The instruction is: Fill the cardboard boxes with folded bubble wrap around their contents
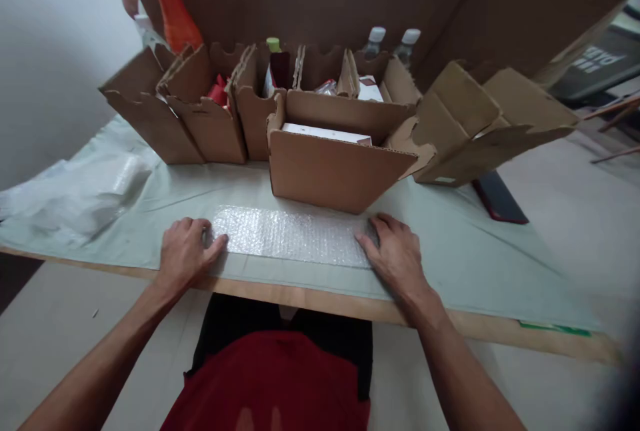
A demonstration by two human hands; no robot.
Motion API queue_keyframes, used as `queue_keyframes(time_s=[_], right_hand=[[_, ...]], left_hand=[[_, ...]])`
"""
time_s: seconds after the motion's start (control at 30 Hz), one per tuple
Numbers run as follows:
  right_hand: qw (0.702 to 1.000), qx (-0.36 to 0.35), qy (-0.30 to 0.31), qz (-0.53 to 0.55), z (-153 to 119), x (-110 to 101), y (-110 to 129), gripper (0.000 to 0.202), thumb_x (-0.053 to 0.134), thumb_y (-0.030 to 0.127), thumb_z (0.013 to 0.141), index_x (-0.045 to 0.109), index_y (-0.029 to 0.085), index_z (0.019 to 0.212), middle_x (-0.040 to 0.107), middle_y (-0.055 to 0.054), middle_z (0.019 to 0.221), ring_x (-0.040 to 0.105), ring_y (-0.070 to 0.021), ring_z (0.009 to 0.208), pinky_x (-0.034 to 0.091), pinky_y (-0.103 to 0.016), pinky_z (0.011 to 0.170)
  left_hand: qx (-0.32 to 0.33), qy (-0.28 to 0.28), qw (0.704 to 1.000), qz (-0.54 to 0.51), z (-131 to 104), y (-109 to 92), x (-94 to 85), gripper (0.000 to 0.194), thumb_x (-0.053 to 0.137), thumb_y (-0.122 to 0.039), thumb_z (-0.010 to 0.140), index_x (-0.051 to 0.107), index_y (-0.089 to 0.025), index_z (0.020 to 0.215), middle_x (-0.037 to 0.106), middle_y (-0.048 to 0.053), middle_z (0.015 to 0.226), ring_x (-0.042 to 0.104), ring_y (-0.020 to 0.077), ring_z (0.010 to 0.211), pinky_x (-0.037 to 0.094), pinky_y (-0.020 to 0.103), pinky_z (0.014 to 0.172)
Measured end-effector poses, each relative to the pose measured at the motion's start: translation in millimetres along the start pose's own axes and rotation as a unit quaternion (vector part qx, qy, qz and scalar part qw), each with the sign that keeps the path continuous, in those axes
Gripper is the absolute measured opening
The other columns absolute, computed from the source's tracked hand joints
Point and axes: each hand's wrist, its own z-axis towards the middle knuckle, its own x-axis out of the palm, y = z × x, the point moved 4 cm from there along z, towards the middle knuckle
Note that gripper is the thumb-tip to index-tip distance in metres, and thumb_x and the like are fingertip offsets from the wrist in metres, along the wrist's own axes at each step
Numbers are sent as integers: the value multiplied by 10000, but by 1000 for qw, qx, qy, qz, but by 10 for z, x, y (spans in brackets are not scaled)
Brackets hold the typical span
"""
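Note:
A strip of clear bubble wrap (295, 236) lies flat near the front edge of the cloth-covered table. At its left end is my left hand (189, 249), thumb and fingers apart, the thumb resting on the wrap's edge. My right hand (395, 251) is at the right end, its thumb on the wrap and its fingers curled around that end. Just behind the wrap stands a cardboard box (335, 171) with a white box (325, 133) inside.
Several open cardboard bins (215, 127) stand behind, with an orange bottle (177, 17) at the back left. Crumpled clear plastic (85, 194) lies at the left. A dark flat object (500, 197) rests at the right beside another cardboard box (455, 144).

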Motion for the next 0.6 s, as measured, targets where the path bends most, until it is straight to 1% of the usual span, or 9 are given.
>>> queue_keyframes(time_s=[0.07, 0.17, 0.23, 0.3, 0.33, 0.4, 0.5, 0.57, 0.6], right_hand=[[999, 6, -5, 40, 40, 27, 68, 338, 546, 394, 904, 736, 129, 993, 705, -206, 1311, 662, -393, 1129, 505, -533, 941], [989, 30, -20, 145, -113, -77, 118, 263, 558, 397, 873, 707, 181, 863, 771, -146, 1074, 704, -313, 963, 540, -456, 868], [972, 76, -9, 223, -336, -190, 175, 307, 589, 431, 867, 720, 188, 1000, 757, -82, 887, 694, -240, 766, 556, -370, 734], [948, 111, 32, 296, -609, -260, 337, 480, 629, 453, 873, 680, 185, 1268, 736, -35, 808, 664, -193, 640, 547, -306, 625], [935, 115, 54, 332, -746, -271, 468, 571, 645, 449, 879, 628, 184, 1385, 749, -36, 837, 681, -189, 651, 557, -293, 621], [904, 91, 107, 403, -986, -232, 811, 634, 651, 407, 904, 562, 204, 1498, 788, -75, 1015, 750, -208, 822, 604, -301, 724], [842, 4, 216, 494, -1225, -68, 1387, 444, 610, 316, 943, 696, 256, 1374, 767, -91, 1237, 746, -241, 1098, 606, -360, 936], [811, -35, 270, 517, -1291, 35, 1661, 360, 587, 281, 949, 765, 257, 1261, 783, -83, 1190, 753, -249, 1077, 606, -394, 955], [806, -45, 281, 519, -1294, 66, 1742, 347, 585, 272, 942, 777, 249, 1231, 790, -83, 1159, 758, -253, 1050, 609, -409, 950]], left_hand=[[-13, 6, 998, -59, -3, -30, 44, 307, 553, -461, 815, 676, -181, 848, 678, 162, 929, 631, 361, 969, 493, 512, 913], [-26, 3, 993, -115, 41, -31, 40, 176, 524, -367, 797, 612, -214, 790, 680, 97, 872, 645, 276, 858, 514, 413, 837], [-34, 1, 990, -135, 140, 6, -46, 189, 521, -357, 819, 629, -211, 871, 687, 58, 841, 653, 227, 780, 518, 352, 775], [-37, -9, 987, -155, 323, 39, -176, 283, 542, -361, 845, 655, -199, 1048, 700, 33, 836, 661, 204, 753, 517, 321, 757], [-30, -17, 986, -160, 446, 36, -239, 348, 557, -351, 852, 650, -192, 1147, 708, 28, 846, 665, 202, 756, 516, 317, 764], [9, -29, 987, -158, 738, -36, -313, 459, 578, -296, 859, 618, -174, 1299, 724, 35, 873, 672, 209, 767, 516, 325, 780], [78, -17, 987, -142, 1185, -253, -227, 502, 584, -189, 859, 607, -156, 1360, 752, 68, 955, 702, 235, 859, 529, 347, 835], [99, -11, 985, -142, 1395, -371, -108, 521, 627, -166, 841, 613, -147, 1361, 755, 104, 1085, 705, 269, 998, 533, 378, 916], [104, -15, 984, -145, 1445, -400, -60, 540, 653, -173, 835, 605, -137, 1372, 738, 130, 1172, 688, 291, 1084, 525, 404, 969]])
